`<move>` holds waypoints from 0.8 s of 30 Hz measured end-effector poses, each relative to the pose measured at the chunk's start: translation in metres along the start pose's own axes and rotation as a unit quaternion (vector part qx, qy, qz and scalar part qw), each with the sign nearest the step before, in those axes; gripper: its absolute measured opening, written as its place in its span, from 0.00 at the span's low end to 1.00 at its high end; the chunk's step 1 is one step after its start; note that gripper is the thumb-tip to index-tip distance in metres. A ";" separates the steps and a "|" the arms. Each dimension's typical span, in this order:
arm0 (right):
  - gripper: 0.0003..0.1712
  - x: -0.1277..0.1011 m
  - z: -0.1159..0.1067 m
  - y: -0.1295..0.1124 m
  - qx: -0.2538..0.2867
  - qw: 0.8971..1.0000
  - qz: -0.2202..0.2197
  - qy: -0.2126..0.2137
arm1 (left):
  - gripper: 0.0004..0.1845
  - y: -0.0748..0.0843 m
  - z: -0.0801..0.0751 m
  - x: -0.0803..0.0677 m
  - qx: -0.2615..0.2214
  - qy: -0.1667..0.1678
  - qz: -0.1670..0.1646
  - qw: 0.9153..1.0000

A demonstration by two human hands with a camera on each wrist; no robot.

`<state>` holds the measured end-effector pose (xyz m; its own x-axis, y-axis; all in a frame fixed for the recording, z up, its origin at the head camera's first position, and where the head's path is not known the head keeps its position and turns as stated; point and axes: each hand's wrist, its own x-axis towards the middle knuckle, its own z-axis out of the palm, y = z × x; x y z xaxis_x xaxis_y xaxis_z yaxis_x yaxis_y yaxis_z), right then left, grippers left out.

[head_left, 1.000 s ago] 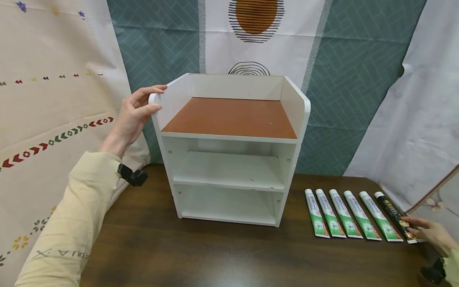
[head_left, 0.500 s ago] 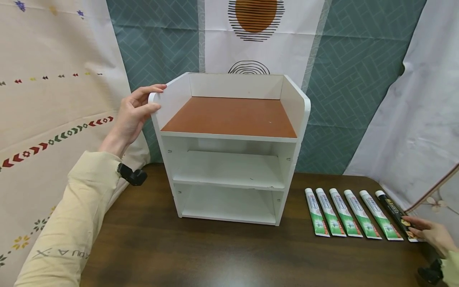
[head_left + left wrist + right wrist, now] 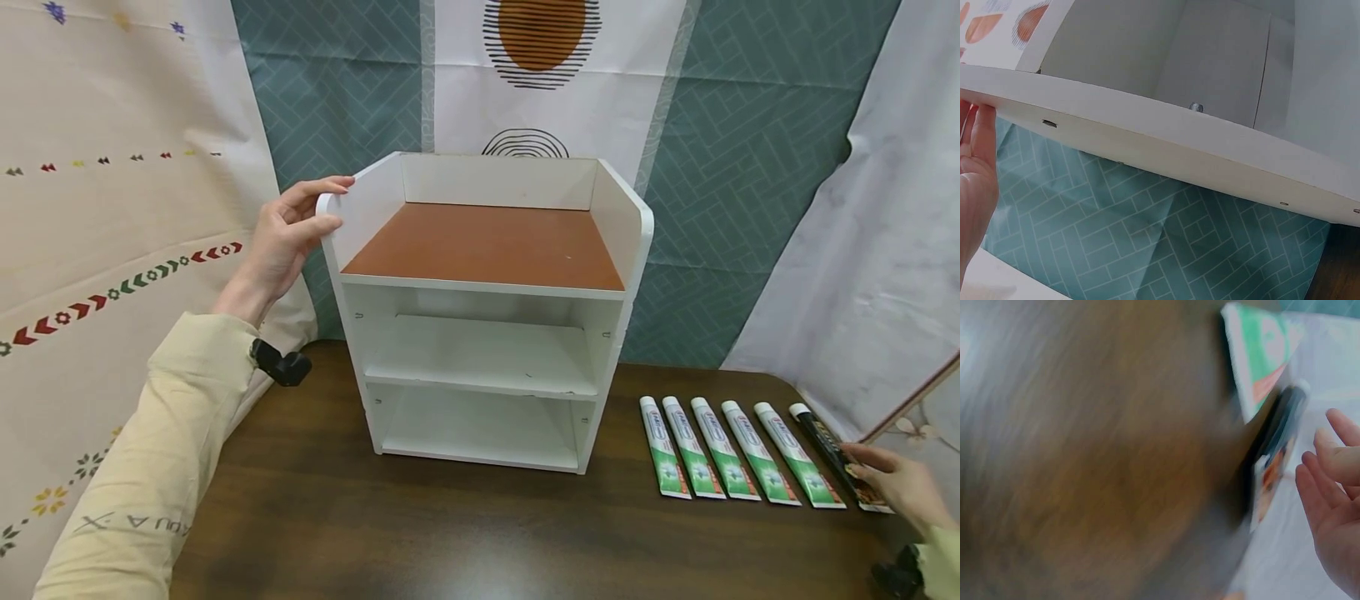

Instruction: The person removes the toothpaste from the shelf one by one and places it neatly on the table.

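Note:
My left hand [image 3: 281,237] grips the upper left side panel of a small white shelf unit [image 3: 480,246] with a brown top board. In the left wrist view its fingers [image 3: 985,134] lie against the panel's outer face. My right hand [image 3: 896,487] hovers by the lower end of a black toothpaste tube [image 3: 822,439] with a white cap, at the right end of a row. The right wrist view shows loosely bent fingers [image 3: 1313,494], apart from the tube. Left of it lie several white and green toothpaste tubes [image 3: 806,462], caps pointing away from me.
The shelf unit stands upright on a dark wooden table [image 3: 450,533], with two open compartments below its top. Patterned cloth [image 3: 750,183] hangs behind, and pale cloth [image 3: 135,233] hangs at the left. A white cloth [image 3: 900,250] borders the right side.
My right hand has come slightly up and off the black tube, exposing more of its lower end. The left hand keeps its grip on the panel. The head view has shifted slightly.

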<state>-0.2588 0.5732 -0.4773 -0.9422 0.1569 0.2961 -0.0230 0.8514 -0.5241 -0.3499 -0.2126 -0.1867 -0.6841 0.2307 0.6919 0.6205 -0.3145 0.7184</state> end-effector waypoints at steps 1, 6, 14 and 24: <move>0.21 0.001 -0.001 -0.007 0.000 1.000 -0.005 0.002 | 0.15 0.000 0.000 0.000 -0.001 0.000 0.000 1.000; 0.27 0.005 -0.004 -0.046 0.026 1.000 -0.002 -0.008 | 0.15 -0.002 0.001 0.001 -0.002 0.000 -0.001 1.000; 0.26 0.011 -0.006 -0.089 0.098 0.995 -0.018 -0.015 | 0.15 -0.004 0.001 0.001 0.003 -0.002 -0.002 1.000; 0.27 0.016 0.016 -0.141 0.183 0.983 -0.012 -0.034 | 0.15 -0.003 0.000 -0.001 0.001 -0.003 -0.005 1.000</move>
<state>-0.2764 0.4477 -0.4117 -0.9594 0.0945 0.2656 -0.1532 0.6160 -0.7727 -0.3507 -0.2124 -0.1897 -0.6873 0.2392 0.6858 0.6148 -0.3111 0.7247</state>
